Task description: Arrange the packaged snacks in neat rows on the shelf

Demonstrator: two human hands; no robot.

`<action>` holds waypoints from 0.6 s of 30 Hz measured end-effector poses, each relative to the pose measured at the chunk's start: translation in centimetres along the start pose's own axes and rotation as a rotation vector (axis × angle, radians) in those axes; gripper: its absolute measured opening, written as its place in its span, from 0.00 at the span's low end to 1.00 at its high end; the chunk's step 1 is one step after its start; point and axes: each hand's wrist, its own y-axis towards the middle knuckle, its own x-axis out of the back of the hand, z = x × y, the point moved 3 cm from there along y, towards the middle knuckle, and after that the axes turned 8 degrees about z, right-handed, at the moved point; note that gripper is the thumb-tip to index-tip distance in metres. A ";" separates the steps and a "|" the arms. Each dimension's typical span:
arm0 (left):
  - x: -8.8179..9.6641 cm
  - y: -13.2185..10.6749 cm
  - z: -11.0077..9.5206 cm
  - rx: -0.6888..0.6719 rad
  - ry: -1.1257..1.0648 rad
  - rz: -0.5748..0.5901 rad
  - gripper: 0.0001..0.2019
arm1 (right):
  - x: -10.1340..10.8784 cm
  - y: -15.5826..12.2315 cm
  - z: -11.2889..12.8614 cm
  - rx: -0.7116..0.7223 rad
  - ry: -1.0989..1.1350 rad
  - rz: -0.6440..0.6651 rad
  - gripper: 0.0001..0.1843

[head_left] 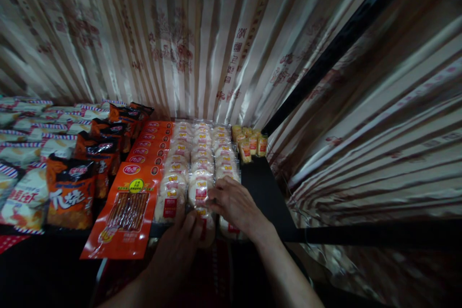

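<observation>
Three rows of clear packets of round white crackers (201,154) run back along the dark shelf, each with a red and yellow label. My left hand (180,236) is closed at the front packet of the middle row (206,231), fingertips on its upper left edge. Reaching in from the right, my right hand (234,204) has its fingers bent and pinched at the right side of the same row, where that front packet meets the packet behind (198,188). The right hand partly covers the right row. Dim light and the hands' backs hide the exact grip.
Long orange snack packs (126,192) overlap left of the crackers. Beyond them stand orange-black snack bags (70,195) and white bags (27,197). Small yellow packs (249,143) sit at the back right of the black shelf (258,192). Pleated curtains (173,33) and a black post (325,62) bound it.
</observation>
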 end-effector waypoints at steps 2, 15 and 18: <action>-0.3 -0.3 -0.1 0.025 0.005 0.003 0.27 | 0.0 0.0 0.0 0.004 0.019 0.018 0.05; -0.9 -0.9 -1.0 -0.025 0.085 -0.137 0.25 | -0.1 0.3 0.3 0.057 0.068 0.019 0.05; -0.8 -0.9 -0.9 -0.040 0.080 -0.182 0.25 | 0.1 0.3 0.4 0.059 0.080 0.020 0.04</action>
